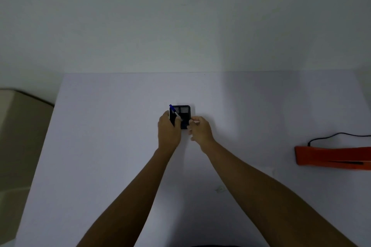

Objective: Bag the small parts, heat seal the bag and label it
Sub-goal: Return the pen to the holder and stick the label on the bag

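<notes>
On the white table (100, 146), I had my left hand (167, 132) wrapped around the left side of a black mesh holder (183, 111) with a blue pen (174, 112) leaning inside. My right hand (199, 130) was curled, fingertips touching the holder's right edge. Far right lay the orange heat sealer (331, 156).

I can read no text, label, brand, number or sign anywhere on the things before me; every surface is too dim or too blurred to show writing.
</notes>
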Tool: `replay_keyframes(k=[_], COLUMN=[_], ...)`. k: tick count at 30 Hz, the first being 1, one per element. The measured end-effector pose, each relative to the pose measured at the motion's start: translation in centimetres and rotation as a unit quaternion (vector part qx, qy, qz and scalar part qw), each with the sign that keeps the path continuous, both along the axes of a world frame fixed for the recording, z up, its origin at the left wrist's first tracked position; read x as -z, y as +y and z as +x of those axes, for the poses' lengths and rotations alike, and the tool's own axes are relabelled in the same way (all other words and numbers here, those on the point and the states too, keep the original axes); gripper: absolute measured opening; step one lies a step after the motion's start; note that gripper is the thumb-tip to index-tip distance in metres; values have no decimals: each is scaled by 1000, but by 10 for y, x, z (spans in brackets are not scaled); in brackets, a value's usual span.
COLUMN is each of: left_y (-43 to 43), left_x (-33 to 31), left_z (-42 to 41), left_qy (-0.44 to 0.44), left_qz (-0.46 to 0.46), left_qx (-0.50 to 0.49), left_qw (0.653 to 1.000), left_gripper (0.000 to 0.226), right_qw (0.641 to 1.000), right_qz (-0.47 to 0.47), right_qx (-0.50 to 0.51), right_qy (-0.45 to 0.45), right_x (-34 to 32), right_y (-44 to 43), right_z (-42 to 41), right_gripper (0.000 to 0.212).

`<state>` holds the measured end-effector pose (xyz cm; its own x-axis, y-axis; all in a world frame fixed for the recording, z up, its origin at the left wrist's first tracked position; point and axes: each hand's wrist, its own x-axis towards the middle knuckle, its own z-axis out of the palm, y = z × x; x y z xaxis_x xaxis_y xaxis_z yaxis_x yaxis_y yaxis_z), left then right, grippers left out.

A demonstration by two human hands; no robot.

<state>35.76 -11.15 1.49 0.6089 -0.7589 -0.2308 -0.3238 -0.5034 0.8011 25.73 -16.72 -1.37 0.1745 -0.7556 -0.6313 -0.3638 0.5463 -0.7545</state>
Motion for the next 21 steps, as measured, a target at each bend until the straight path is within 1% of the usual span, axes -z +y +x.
replay_keyframes(k=[2, 3, 5, 6, 7, 10, 12, 16, 18, 21], left_y=[15, 24, 43, 52, 61, 88, 103, 124, 127, 124], left_x=[4, 7, 15, 18, 23, 38, 49, 76, 84, 86], left_z=[-5, -9, -22, -32, -45, -93, -126, -175, -188, -198], left_qy=[-56, -73, -57, -35, -9, 60, 77, 69, 50, 25], left_qz=[-22, -36, -50, -49, -41, 8, 46, 97, 127, 147], left_qx=[-21, -26, -21, -5, 15, 68, 100, 153, 158, 149], left_qw=[998, 996, 997, 998, 999, 996, 991, 981, 978, 978], left_gripper=[39, 36, 20, 11, 7, 16, 19, 24, 28, 35], right_qw=[998, 997, 995, 995, 995, 995, 995, 993, 993, 995], right_qz=[40, 54, 63, 59, 56, 51, 49, 48, 46, 46], right_qx=[22, 34, 60, 68, 75, 82, 84, 82, 69, 70], right_qy=[-36, -48, -52, -43, -28, 14, 36, 72, 80, 62], right_x=[-12, -17, -20, -19, -17, -5, 5, 27, 37, 47], right_y=[3, 6, 14, 19, 27, 57, 78, 118, 134, 150], right_z=[-17, -28, -58, -75, -91, -138, -164, -200, -211, -224], right_gripper=[22, 23, 24, 23, 23, 23, 25, 26, 28, 31])
